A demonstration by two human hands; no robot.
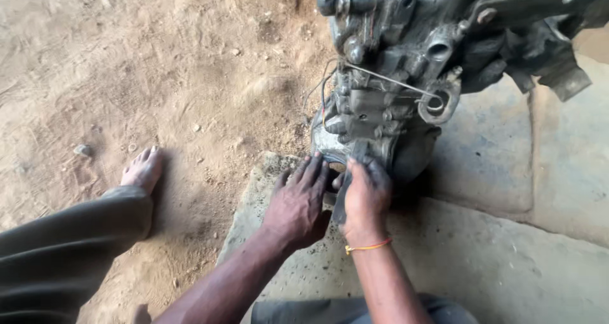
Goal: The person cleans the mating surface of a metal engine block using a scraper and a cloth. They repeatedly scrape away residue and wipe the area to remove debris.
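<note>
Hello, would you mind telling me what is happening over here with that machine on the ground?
A person crouches barefoot on sandy ground, both hands at the lower end of a greasy metal engine assembly that rests on a stone slab. The left hand presses flat beside its base, and the right hand, with an orange thread at the wrist, grips a dark part there.

There is a single view, from a camera worn on the person's head. It looks steeply down and slightly forward, close above the left hand (pixel 297 203) and right hand (pixel 365 200) near the middle of the frame. The greasy engine block (pixel 393 64) fills the upper right, cut off by the top edge. Sandy ground (pixel 158 64) spreads left; a stone slab (pixel 507 260) lies lower right.
</note>
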